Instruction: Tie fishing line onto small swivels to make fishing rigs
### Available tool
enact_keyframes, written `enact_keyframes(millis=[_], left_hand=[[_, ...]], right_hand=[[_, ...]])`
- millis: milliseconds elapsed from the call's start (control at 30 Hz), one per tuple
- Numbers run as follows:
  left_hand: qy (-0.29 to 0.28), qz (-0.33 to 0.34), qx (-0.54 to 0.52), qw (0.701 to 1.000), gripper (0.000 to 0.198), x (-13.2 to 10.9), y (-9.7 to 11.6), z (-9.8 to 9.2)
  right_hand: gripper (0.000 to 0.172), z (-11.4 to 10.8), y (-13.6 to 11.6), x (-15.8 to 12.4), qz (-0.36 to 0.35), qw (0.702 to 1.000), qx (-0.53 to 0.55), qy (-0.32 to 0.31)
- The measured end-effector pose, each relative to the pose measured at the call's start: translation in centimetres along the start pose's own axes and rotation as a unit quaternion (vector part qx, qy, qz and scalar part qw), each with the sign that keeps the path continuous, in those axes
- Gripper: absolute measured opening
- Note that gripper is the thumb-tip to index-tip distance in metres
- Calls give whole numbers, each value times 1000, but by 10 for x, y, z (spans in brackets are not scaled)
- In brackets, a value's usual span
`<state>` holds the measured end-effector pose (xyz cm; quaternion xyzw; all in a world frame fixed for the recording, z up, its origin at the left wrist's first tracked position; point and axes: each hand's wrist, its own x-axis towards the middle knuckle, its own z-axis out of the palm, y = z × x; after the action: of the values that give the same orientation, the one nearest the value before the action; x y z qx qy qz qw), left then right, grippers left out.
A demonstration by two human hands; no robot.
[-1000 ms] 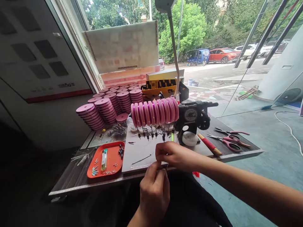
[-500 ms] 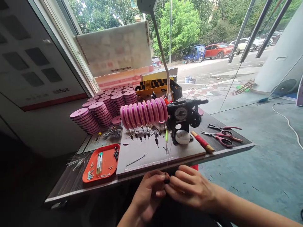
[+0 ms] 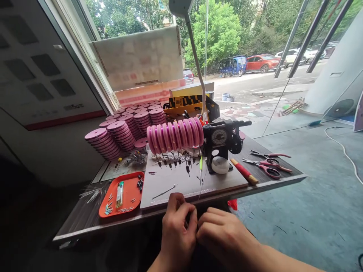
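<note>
My left hand (image 3: pixel 179 223) is closed in a pinch just off the table's front edge, back of the hand up. Against it on the right is my right hand (image 3: pixel 219 230), its fingers curled. A thin line runs down to them from the row of pink spools (image 3: pixel 175 135). What the fingertips grip is too small to make out. The spools sit side by side on a black winding machine (image 3: pixel 219 139). Small dark weights (image 3: pixel 187 170) dangle below them over a pale board (image 3: pixel 170 196).
An orange tray (image 3: pixel 106 209) with a clear tube and small parts is at the left. Stacks of pink spools (image 3: pixel 98 141) stand behind. At the right lie a red-wrapped stick (image 3: pixel 243 171), scissors (image 3: pixel 269 172) and pliers (image 3: pixel 269 154). A lamp (image 3: pixel 195 56) rises at the back.
My left hand has turned over, its back now up, and its knuckles have risen to the board's edge. My right hand has dropped slightly and its fingers are curled more. The view has shifted slightly.
</note>
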<state>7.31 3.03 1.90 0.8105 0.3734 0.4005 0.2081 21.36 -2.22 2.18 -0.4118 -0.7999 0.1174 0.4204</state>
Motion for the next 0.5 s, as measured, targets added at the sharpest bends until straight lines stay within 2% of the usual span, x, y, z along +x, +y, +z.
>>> enact_keyframes(millis=[67,167,267,333,367,400,433,467,500], left_hand=[[79,113,95,986,17,-4,-5,1],[173,186,187,949,17,-6,-12,2],[181,216,211,936,15,-4,-15,-1],[142,231,172,947,18,-1,-15,-6],[111,214,127,962,19,0,-14,-9],[77,168,61,981,18,2,-13,-12],[42,78,-34,995,17,4,-11,-15],[10,-41,-144,989,14,7,-10,-17],[-16,-163,-251,954,11,10,-9,-19]], right_hand=[[21,-12,-7,26,71,995,68,-25],[12,-26,-5,76,193,969,135,-75],[8,-25,7,119,216,949,154,-168],[9,-22,10,132,205,944,150,-212],[9,-21,10,132,199,944,143,-221],[8,-21,8,127,198,945,135,-221],[4,-22,6,118,194,952,117,-205],[5,-24,4,107,176,965,85,-177],[8,-25,2,93,153,977,47,-143]])
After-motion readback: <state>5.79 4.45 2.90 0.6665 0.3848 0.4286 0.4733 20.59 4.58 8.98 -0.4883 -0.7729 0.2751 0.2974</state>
